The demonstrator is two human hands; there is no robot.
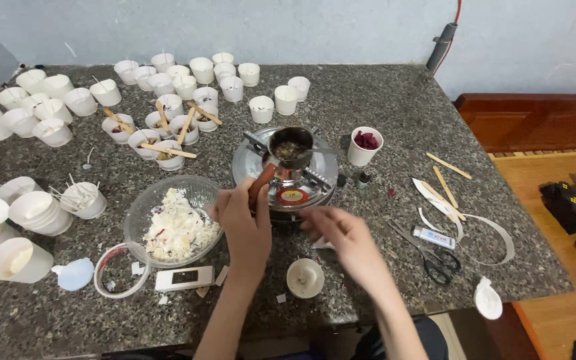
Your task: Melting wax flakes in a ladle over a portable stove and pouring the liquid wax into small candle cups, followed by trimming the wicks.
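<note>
Seen from above, a speckled stone counter [395,100] crowded with candle-making things. Two bare hands work at its centre.

The left hand [243,220] has its fingers curled closed around the reddish handle [261,183] of one small dark pot [291,147]. The pot sits on one round metal burner [285,175] in the middle of the counter and holds something dark; what it is cannot be told.

The right hand [341,233] hovers low just right of the burner's front edge, fingers loosely bent and slightly apart. Whether it pinches anything cannot be told; a scrap of white [321,244] shows beneath it.

In front of the hands stands one small filled white cup [305,277]. To the left is one clear bowl [175,220] of white wax flakes, with one clear ring-shaped lid [121,270] and one flat white scale [184,278] beside it.

Right of the burner: one white cup of dark red petals [365,145], one small dark bottle [364,178], one pair of scissors [435,257], one white tube [434,237], about four loose wooden sticks [445,187] and curled white paper strips [495,233].

Behind and to the left stand several dozen empty white cups [203,69], too many to count exactly. About five of them carry wooden sticks laid across their rims [168,151].
</note>
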